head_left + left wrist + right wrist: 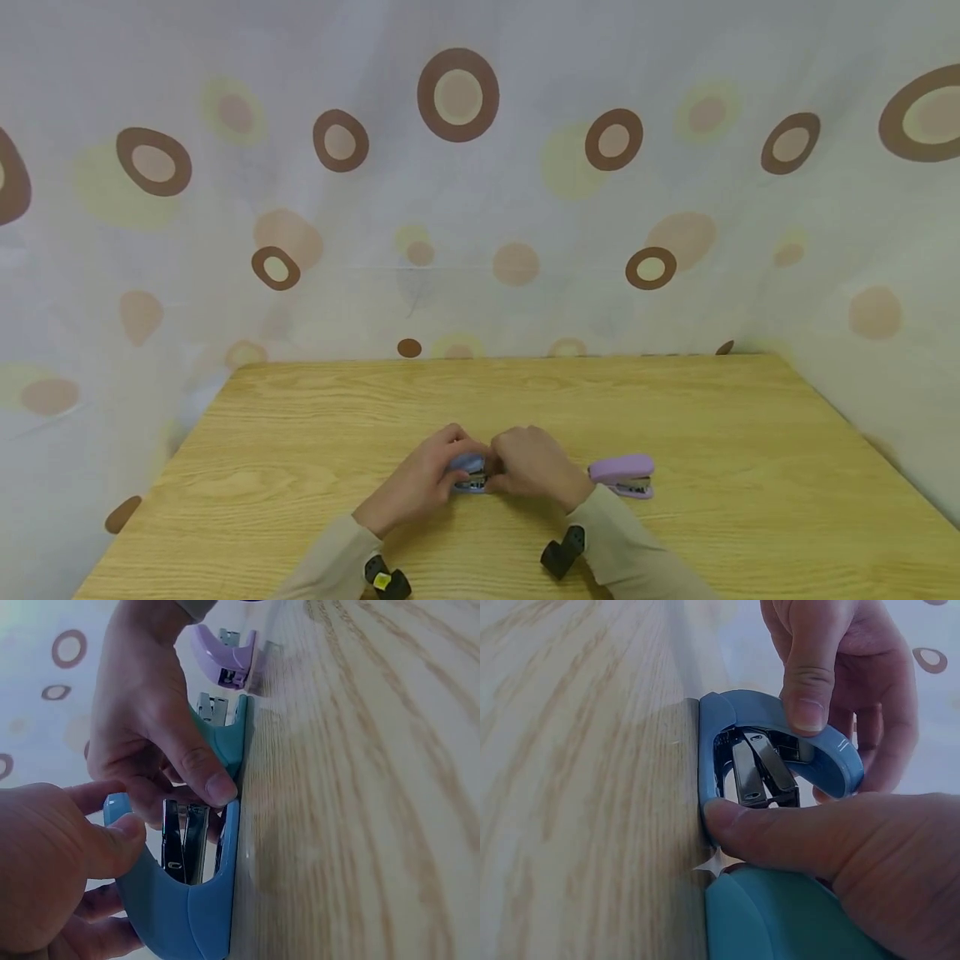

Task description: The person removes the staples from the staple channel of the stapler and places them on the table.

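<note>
A light-blue stapler (470, 463) stands on the table between my hands, its top arm raised away from the metal staple rail. My left hand (423, 479) grips that raised arm, thumb on one side and fingers on the other, as the right wrist view shows. With the thumb at the tip of the base, my right hand (536, 465) pinches the blue stapler's front end; its other fingers are partly hidden. A teal stapler (231, 742) sits close beside the right hand, which hides it in the head view.
To the right of the right wrist, a purple stapler (622, 468) lies on the wooden table (337, 408). A patterned curtain (465, 200) hangs behind the table and along both its sides.
</note>
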Tool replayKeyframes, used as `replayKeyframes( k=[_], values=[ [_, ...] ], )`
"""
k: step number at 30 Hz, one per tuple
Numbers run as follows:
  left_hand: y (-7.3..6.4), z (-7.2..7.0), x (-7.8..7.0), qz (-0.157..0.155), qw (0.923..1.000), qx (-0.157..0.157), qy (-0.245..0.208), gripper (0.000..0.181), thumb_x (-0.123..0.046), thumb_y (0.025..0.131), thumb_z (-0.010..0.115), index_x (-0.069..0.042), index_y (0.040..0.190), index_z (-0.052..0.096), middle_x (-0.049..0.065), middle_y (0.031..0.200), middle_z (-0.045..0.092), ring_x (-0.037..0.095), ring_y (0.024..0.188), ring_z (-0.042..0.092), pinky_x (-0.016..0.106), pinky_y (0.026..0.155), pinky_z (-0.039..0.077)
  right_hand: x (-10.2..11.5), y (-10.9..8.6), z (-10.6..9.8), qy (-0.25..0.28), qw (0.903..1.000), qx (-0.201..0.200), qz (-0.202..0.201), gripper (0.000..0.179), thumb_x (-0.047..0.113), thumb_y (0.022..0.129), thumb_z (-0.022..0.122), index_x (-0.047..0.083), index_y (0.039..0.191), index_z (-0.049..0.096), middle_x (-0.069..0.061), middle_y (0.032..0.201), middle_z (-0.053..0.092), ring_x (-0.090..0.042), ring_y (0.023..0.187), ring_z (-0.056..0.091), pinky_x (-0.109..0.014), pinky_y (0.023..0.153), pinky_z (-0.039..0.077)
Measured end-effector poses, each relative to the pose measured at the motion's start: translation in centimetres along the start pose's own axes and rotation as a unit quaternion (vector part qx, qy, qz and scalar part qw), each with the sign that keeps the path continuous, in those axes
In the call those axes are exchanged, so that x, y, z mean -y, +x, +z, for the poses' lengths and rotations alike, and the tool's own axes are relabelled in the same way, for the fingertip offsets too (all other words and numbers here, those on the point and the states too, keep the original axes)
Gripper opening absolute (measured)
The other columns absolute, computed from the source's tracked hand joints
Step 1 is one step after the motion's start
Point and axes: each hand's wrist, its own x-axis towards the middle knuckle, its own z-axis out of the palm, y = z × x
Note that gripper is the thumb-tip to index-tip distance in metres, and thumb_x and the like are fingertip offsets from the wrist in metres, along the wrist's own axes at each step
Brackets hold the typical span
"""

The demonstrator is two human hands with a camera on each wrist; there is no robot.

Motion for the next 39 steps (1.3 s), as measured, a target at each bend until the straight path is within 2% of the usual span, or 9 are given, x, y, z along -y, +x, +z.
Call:
replayKeyframes(
  k=[5,19,26,32,36,39],
  values=[
    [-0.1,0.1,-0.1,-0.004,1.0,0.0,-0.004,0.032,0.008,0.085,0.065,-0.01,0.11,0.066,0.0,0.103,0.054,0.014,0.095,0.056,0.027,0.082,0.051,0.1,0.0,0.0,0.013,0.9998,0.011,0.004,0.015,0.03,0.076,0.081,0.021,0.071,0.071,0.011,0.072,0.066,-0.003,0.063,0.057,-0.022,0.057,0.046],
    [-0.4,0.6,-0.3,-0.004,0.9997,-0.023,0.002,0.035,0.013,0.081,0.067,-0.012,0.106,0.066,0.0,0.102,0.055,0.014,0.096,0.055,0.029,0.084,0.05,0.2,-0.1,0.1,0.016,0.9998,0.011,-0.001,0.019,0.035,0.074,0.083,0.023,0.068,0.069,0.013,0.07,0.063,-0.001,0.062,0.055,-0.022,0.056,0.044],
    [-0.3,0.7,-0.4,-0.025,0.9994,-0.025,-0.006,0.036,0.014,0.081,0.064,-0.011,0.107,0.064,0.0,0.105,0.056,0.015,0.099,0.054,0.031,0.087,0.051,0.2,-0.1,0.2,0.016,0.9997,0.015,0.009,0.019,0.034,0.075,0.082,0.023,0.068,0.069,0.013,0.07,0.062,-0.001,0.062,0.052,-0.022,0.055,0.043],
    [-0.5,-0.4,0.1,-0.075,0.9916,-0.032,-0.1,0.03,0.009,0.087,0.061,-0.009,0.11,0.061,0.0,0.107,0.055,0.017,0.098,0.053,0.03,0.081,0.049,0.3,-0.2,-0.1,0.014,0.9998,0.011,0.006,0.021,0.032,0.074,0.082,0.022,0.066,0.065,0.014,0.068,0.056,-0.001,0.06,0.046,-0.022,0.054,0.039],
    [-0.9,-0.9,0.7,-0.079,0.9861,-0.016,-0.145,0.028,0.007,0.091,0.057,-0.008,0.114,0.057,0.004,0.114,0.053,0.02,0.104,0.052,0.033,0.086,0.05,0.4,-0.3,-0.4,0.022,0.9996,0.015,0.011,0.023,0.032,0.075,0.082,0.022,0.065,0.064,0.014,0.066,0.054,-0.001,0.059,0.044,-0.023,0.054,0.038],
    [-1.3,-1.3,1.2,-0.092,0.9772,-0.01,-0.191,0.027,0.008,0.092,0.055,-0.006,0.114,0.052,0.009,0.117,0.051,0.021,0.105,0.051,0.032,0.087,0.051,0.5,-0.2,-0.4,0.025,0.9995,0.018,0.011,0.021,0.032,0.076,0.081,0.022,0.067,0.065,0.014,0.067,0.055,-0.001,0.059,0.044,-0.023,0.053,0.038]
  ],
)
